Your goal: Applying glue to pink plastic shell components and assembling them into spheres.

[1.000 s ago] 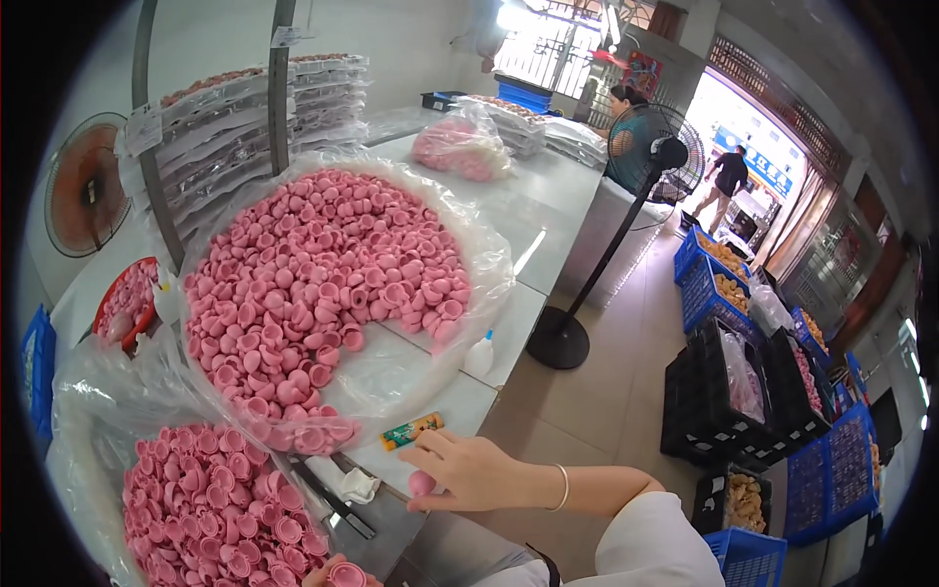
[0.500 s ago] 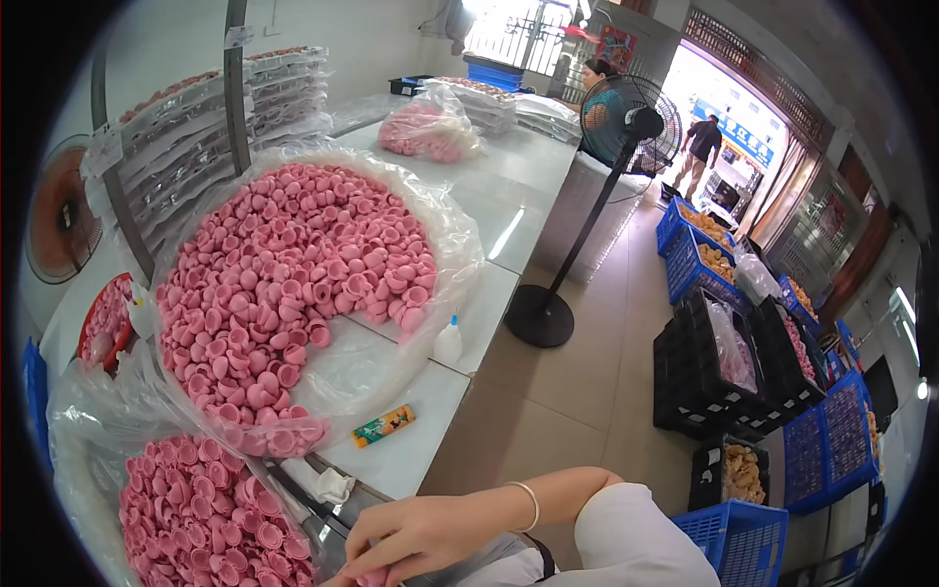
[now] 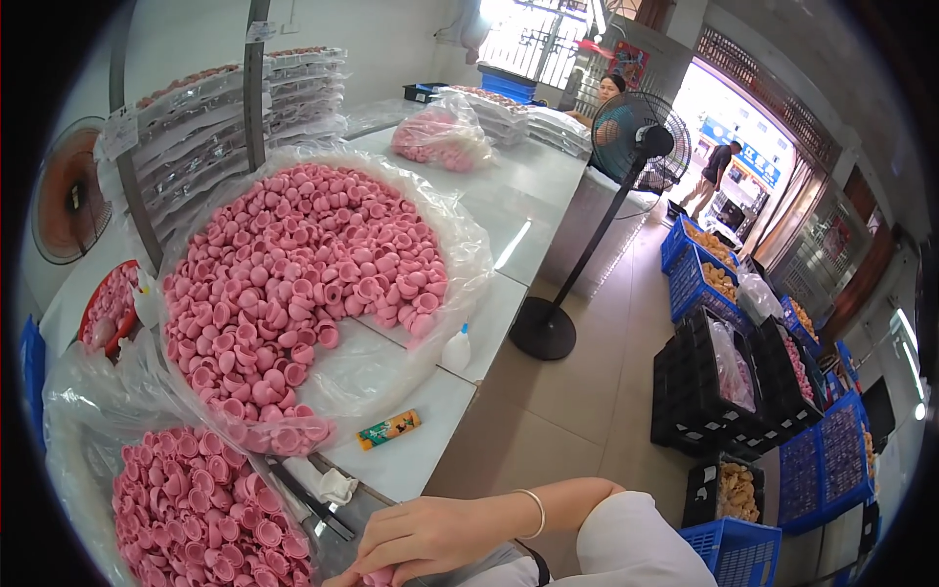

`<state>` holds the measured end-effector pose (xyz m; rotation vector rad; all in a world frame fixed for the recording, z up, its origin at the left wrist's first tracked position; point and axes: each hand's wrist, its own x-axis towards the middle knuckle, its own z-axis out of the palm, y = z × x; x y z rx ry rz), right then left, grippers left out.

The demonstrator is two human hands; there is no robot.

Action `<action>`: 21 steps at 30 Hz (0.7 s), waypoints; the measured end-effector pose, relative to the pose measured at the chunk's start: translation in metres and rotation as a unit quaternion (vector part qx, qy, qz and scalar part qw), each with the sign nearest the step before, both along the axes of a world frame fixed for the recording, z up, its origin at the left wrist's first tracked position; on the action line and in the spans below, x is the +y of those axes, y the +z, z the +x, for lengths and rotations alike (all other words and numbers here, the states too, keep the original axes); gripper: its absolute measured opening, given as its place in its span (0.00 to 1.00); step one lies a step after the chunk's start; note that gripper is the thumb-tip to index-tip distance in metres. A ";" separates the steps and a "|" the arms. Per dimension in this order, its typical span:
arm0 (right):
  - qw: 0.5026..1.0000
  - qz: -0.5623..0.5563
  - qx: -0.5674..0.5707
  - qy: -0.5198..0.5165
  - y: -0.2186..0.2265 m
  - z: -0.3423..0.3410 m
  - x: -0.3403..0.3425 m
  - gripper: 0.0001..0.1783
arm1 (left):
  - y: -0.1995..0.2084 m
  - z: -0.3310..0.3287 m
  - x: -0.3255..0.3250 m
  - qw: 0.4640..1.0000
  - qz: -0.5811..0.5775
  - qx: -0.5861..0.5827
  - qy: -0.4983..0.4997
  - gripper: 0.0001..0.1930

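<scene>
At the lower edge my right hand (image 3: 430, 533), with a bangle on the wrist, has its fingers closed around a small pink piece (image 3: 380, 577), mostly hidden by them. My left hand is out of sight. Left of the right hand, a plastic bag holds many pink hollow cup-shaped pieces (image 3: 201, 509). A larger heap of such pink cups (image 3: 293, 264) lies on a clear plastic sheet (image 3: 367, 367) on the table. Between hand and heap are a dark, slim tool (image 3: 311, 501) and a crumpled white cloth (image 3: 337, 486).
An orange-and-green tube (image 3: 388, 429) and a white dropper bottle (image 3: 457, 349) sit near the table's right edge. A black standing fan (image 3: 543, 328) is on the floor. Black crates (image 3: 694, 391) and blue crates (image 3: 734, 548) line the right. Another person (image 3: 608, 93) is behind the fan.
The view has shifted slightly. My right hand keeps its closed grip on the pink piece, and more of the dark tool shows. The person in the doorway leans further forward.
</scene>
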<state>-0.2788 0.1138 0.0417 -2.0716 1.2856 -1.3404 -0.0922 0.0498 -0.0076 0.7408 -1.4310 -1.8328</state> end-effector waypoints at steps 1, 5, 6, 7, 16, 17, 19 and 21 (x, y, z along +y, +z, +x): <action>1.000 -0.017 0.015 -0.002 0.000 0.000 0.000 0.17 | 0.001 -0.001 -0.002 1.000 0.014 0.017 -0.012 0.18; 0.998 -0.042 0.039 0.007 0.004 0.003 -0.003 0.15 | 0.011 -0.005 -0.003 0.992 0.071 0.102 -0.037 0.20; 0.995 -0.087 0.056 -0.011 0.004 0.004 -0.003 0.14 | 0.012 -0.005 -0.004 0.991 0.071 0.103 -0.036 0.20; 0.988 -0.132 0.073 -0.029 0.004 0.006 -0.003 0.13 | 0.012 -0.006 -0.004 0.985 0.092 0.133 -0.053 0.22; 0.921 -0.270 0.251 -0.128 -0.005 0.020 -0.004 0.11 | 0.011 -0.006 -0.001 0.998 -0.065 0.018 -0.015 0.17; 0.921 -0.269 0.251 -0.127 -0.004 0.020 -0.004 0.11 | 0.013 -0.005 -0.001 0.997 -0.077 0.009 -0.006 0.15; 0.938 -0.247 0.225 -0.087 -0.002 0.017 -0.004 0.11 | 0.014 -0.003 0.001 0.998 -0.057 -0.002 -0.003 0.14; 0.955 -0.233 0.174 -0.058 0.002 0.013 -0.008 0.11 | 0.010 0.000 0.001 0.999 -0.036 -0.015 0.001 0.13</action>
